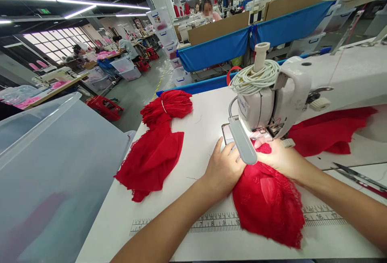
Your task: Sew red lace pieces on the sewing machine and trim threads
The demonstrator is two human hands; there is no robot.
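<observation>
A piece of red lace fabric [267,204] hangs from the needle area of a white sewing machine [256,105] toward the table's front edge. My right hand [278,156] is closed on its upper end, thumb and fingers pinching it close to the presser foot. At the fabric's upper left edge, my left hand [225,168] is curled against the cloth, its fingers partly hidden by a grey lamp head [243,140]. More red fabric [329,130] lies behind the machine's needle, under the arm.
Left on the white table [196,142] lies a tied bundle of red fabric [154,142]. Scissors [359,177] rest at the right. A printed ruler [211,223] runs along the front. A large translucent bin [66,166] stands at the left; people work at machines beyond.
</observation>
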